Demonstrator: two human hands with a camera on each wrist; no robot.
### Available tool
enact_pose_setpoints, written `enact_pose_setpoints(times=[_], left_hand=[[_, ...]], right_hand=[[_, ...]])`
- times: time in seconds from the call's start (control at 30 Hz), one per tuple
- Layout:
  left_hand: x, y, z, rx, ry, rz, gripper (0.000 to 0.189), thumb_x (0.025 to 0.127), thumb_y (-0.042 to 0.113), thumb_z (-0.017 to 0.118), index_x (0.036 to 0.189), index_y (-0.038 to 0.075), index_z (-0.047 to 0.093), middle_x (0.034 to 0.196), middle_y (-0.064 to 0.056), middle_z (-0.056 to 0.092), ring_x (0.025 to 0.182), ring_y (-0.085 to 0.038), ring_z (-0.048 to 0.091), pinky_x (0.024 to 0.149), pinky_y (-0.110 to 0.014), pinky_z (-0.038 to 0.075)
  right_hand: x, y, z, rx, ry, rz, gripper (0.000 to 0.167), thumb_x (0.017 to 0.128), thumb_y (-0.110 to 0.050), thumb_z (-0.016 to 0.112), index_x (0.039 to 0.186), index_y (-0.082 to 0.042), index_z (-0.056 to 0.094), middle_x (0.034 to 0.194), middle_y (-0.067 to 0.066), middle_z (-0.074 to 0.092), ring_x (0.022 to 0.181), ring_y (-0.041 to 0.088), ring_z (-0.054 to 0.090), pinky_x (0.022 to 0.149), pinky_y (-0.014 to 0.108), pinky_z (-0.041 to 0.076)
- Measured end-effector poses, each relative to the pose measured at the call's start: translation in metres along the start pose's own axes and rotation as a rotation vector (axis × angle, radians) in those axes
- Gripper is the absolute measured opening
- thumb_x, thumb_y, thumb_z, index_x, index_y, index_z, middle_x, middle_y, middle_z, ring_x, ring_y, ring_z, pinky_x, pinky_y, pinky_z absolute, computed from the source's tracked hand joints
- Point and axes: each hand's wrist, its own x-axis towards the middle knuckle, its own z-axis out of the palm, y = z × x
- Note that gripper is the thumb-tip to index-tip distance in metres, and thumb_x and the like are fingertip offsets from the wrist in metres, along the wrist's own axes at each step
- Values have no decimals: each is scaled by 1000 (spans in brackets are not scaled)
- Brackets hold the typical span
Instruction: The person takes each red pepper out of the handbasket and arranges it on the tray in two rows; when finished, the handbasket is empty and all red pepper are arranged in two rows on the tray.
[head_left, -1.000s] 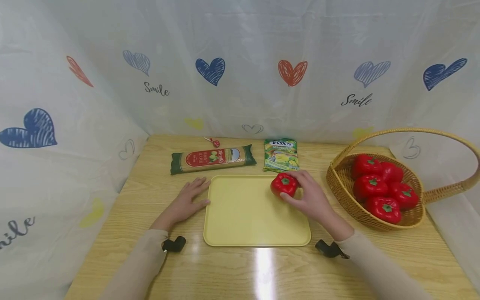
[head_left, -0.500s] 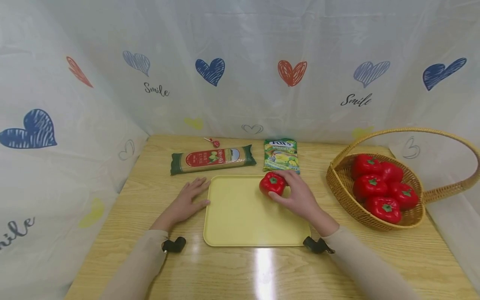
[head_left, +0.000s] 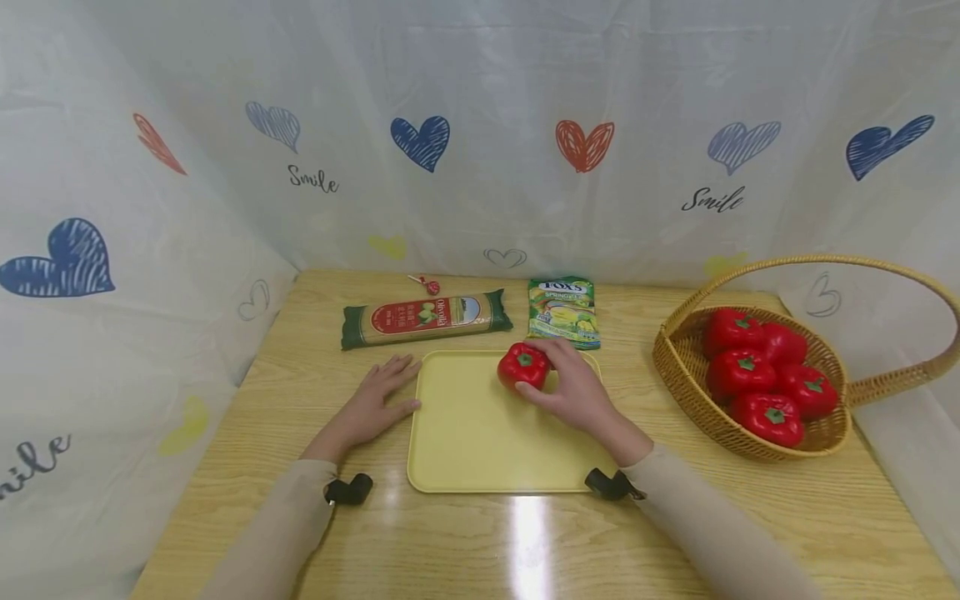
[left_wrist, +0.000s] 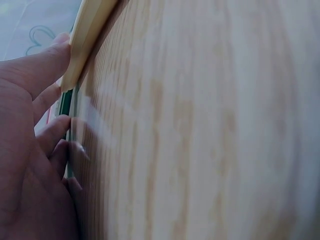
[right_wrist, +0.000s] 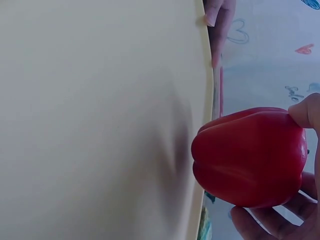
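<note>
My right hand (head_left: 576, 390) grips a red bell pepper (head_left: 522, 367), thumb on the near side and fingers round the far side, its green stem facing up. In the right wrist view the bell pepper (right_wrist: 247, 159) hangs over the yellow tray (right_wrist: 90, 100), its shadow falling on the tray's surface. On the table at the left, my left hand (head_left: 372, 407) lies with spread, fairly straight fingers, thumb and fingertips right at the tray's left rim. The left wrist view shows the thumb (left_wrist: 42, 67) against that rim.
A wicker basket (head_left: 686, 400) with a tall handle stands at the right, holding several red bell peppers (head_left: 768, 419). Behind the tray lie a spaghetti packet (head_left: 427, 320), a lollipop (head_left: 431, 286) and a green candy bag (head_left: 562, 310). A heart-patterned curtain (head_left: 487, 200) closes off the back.
My right hand has moved left over the tray with the bell pepper in its grip, from near the tray's right side toward its middle. The left hand stays where it was.
</note>
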Motion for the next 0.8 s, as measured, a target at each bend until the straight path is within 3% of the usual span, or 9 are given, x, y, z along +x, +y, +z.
enact_pose_setpoints(times=[0.8], left_hand=[[0, 0, -1, 4, -1, 8, 68, 100, 36, 66, 158, 11, 39, 166, -15, 28, 156, -35, 12, 126, -55, 0]], right_hand=[[19, -20, 28, 25, -10, -57, 63, 87, -36, 80, 140, -11, 58, 128, 6, 58, 112, 23, 59, 91, 43, 58]])
